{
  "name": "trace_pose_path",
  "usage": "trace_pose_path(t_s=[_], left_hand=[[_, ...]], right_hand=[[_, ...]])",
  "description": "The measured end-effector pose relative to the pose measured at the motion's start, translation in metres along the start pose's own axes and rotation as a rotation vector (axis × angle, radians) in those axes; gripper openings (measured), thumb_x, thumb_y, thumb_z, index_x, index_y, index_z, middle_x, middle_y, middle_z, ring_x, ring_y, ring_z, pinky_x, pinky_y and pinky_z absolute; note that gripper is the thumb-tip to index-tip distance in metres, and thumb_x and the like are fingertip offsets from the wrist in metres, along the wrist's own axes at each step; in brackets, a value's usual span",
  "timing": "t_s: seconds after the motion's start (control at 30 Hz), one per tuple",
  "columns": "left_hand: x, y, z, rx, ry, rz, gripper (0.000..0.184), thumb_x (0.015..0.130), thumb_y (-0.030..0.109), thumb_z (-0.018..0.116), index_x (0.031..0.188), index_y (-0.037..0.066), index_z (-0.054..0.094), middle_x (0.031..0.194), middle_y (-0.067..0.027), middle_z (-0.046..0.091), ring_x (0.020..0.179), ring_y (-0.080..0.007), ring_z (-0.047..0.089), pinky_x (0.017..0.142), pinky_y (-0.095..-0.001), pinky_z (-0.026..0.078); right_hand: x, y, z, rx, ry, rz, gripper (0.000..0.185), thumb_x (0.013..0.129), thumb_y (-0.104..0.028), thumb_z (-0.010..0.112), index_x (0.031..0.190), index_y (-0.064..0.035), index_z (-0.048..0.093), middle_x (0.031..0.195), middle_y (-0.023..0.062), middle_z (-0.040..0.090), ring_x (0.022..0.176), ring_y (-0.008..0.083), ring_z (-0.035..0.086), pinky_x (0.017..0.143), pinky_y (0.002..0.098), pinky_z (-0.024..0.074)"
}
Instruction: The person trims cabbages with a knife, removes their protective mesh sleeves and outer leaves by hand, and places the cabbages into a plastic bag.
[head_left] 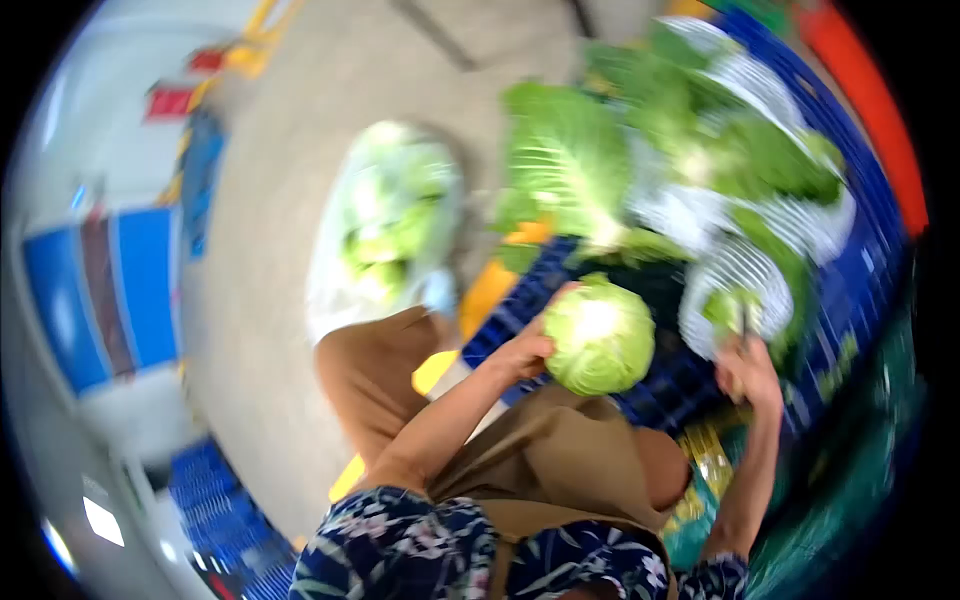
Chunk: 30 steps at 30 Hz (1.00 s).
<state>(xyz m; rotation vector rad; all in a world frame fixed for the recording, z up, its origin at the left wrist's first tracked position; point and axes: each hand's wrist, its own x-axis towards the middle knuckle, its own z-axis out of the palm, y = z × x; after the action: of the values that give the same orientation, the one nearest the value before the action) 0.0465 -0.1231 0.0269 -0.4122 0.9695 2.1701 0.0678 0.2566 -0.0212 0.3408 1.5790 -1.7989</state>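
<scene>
My left hand is wrapped around the side of a pale green cabbage, holding it above the near part of a blue plastic crate. Farther right, my right hand is closed around what looks like a small knife, its thin dark blade pointing away from me. Just beyond that hand lies a white foam net with a bit of green leaf on it. Large outer cabbage leaves and more white netting fill the far part of the crate. Motion blur softens the right hand's details.
A clear plastic bag of cabbage leaves stands on the floor to the left, by my knee. Stacked blue crates are at the lower left. An orange-red edge runs along the far right, with green plastic sheeting below it.
</scene>
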Motion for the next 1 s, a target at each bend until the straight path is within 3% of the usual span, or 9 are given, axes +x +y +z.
trace_pose_path(t_s=[0.13, 0.5, 0.57, 0.67, 0.73, 0.8, 0.87, 0.97, 1.0], left_hand=[[-0.027, 0.093, -0.048, 0.213, -0.064, 0.012, 0.12, 0.048, 0.029, 0.093, 0.147, 0.015, 0.025, 0.141, -0.0066, 0.038, 0.131, -0.0234, 0.037, 0.11, -0.0383, 0.031], [-0.084, 0.26, -0.228, 0.984, 0.752, -0.151, 0.107, 0.059, 0.039, 0.087, 0.145, 0.017, 0.028, 0.129, -0.0189, 0.052, 0.126, -0.0344, 0.045, 0.097, -0.0497, 0.044], [-0.048, 0.216, -0.358, 1.763, 0.752, 0.042, 0.112, 0.055, 0.05, 0.085, 0.146, 0.018, 0.028, 0.135, -0.0238, 0.046, 0.127, -0.0389, 0.043, 0.1, -0.0554, 0.038], [-0.025, 0.155, -0.262, 1.918, 1.029, -0.568, 0.093, 0.066, 0.043, 0.078, 0.144, 0.03, 0.031, 0.156, -0.0143, 0.012, 0.138, -0.0493, 0.016, 0.091, -0.0696, 0.037], [-0.01, 0.084, -0.327, 2.183, 0.798, -0.572, 0.071, 0.081, 0.023, 0.063, 0.143, 0.036, 0.033, 0.157, -0.0113, 0.006, 0.137, -0.0548, 0.009, 0.083, -0.0748, 0.038], [0.0, 0.061, -0.306, 2.385, 0.861, -0.766, 0.062, 0.086, 0.028, 0.056, 0.144, 0.034, 0.034, 0.157, -0.0138, 0.001, 0.137, -0.0552, 0.003, 0.084, -0.0772, 0.033], [0.011, 0.071, -0.318, 2.205, 0.98, -0.769, 0.06, 0.086, 0.028, 0.059, 0.141, 0.034, 0.038, 0.158, -0.0134, -0.002, 0.136, -0.0569, 0.003, 0.082, -0.0767, 0.033], [0.02, 0.141, -0.225, 1.913, 0.75, -0.928, 0.062, 0.083, 0.029, 0.065, 0.141, 0.026, 0.041, 0.155, -0.0162, 0.015, 0.136, -0.0493, 0.019, 0.091, -0.0662, 0.037], [0.032, 0.154, -0.219, 1.939, 0.656, -0.754, 0.065, 0.082, 0.031, 0.068, 0.141, 0.021, 0.041, 0.151, -0.0175, 0.022, 0.134, -0.046, 0.025, 0.094, -0.0607, 0.038]], right_hand=[[-0.033, -0.004, 0.01, 0.076, 0.241, 0.04, 0.024, 0.082, -0.013, 0.065, 0.09, -0.0049, 0.043, 0.061, 0.008, 0.049, 0.046, 0.0177, 0.05, 0.041, 0.0296, 0.0419], [-0.05, -0.045, 0.004, -0.267, 0.16, 0.116, 0.024, 0.082, -0.012, 0.067, 0.079, -0.0032, 0.045, 0.052, 0.0051, 0.05, 0.042, 0.0157, 0.052, 0.038, 0.0289, 0.041], [-0.064, -0.07, 0.011, -0.353, 0.255, 0.196, 0.025, 0.082, -0.012, 0.068, 0.075, -0.002, 0.047, 0.05, 0.0052, 0.05, 0.041, 0.0157, 0.053, 0.037, 0.0289, 0.0412], [-0.058, -0.099, 0.023, -0.573, 0.052, 0.114, 0.025, 0.08, -0.015, 0.07, 0.07, 0.0019, 0.054, 0.054, 0.0105, 0.055, 0.045, 0.0188, 0.056, 0.044, 0.0332, 0.0446], [-0.065, -0.121, 0.027, -0.837, 0.089, 0.114, 0.026, 0.077, -0.017, 0.072, 0.071, 0.0032, 0.057, 0.061, 0.0157, 0.06, 0.057, 0.0286, 0.061, 0.055, 0.0388, 0.0474], [-0.077, -0.138, 0.018, -1.145, 0.238, 0.128, 0.024, 0.074, -0.019, 0.071, 0.071, 0.0025, 0.06, 0.069, 0.0194, 0.063, 0.071, 0.0371, 0.062, 0.065, 0.0439, 0.0483], [-0.102, -0.158, 0.019, -1.353, 0.471, 0.172, 0.019, 0.074, -0.017, 0.068, 0.074, 0.0007, 0.062, 0.073, 0.0207, 0.063, 0.078, 0.0388, 0.062, 0.071, 0.0478, 0.0487], [-0.128, -0.155, -0.002, -1.599, 0.842, 0.27, 0.015, 0.072, -0.014, 0.065, 0.072, 0.0008, 0.061, 0.074, 0.0205, 0.063, 0.078, 0.0381, 0.061, 0.07, 0.0485, 0.0469], [-0.136, -0.159, -0.005, -1.592, 0.784, 0.233, 0.014, 0.073, -0.013, 0.064, 0.072, 0.0008, 0.061, 0.073, 0.0203, 0.063, 0.076, 0.0378, 0.062, 0.069, 0.0481, 0.0475]])
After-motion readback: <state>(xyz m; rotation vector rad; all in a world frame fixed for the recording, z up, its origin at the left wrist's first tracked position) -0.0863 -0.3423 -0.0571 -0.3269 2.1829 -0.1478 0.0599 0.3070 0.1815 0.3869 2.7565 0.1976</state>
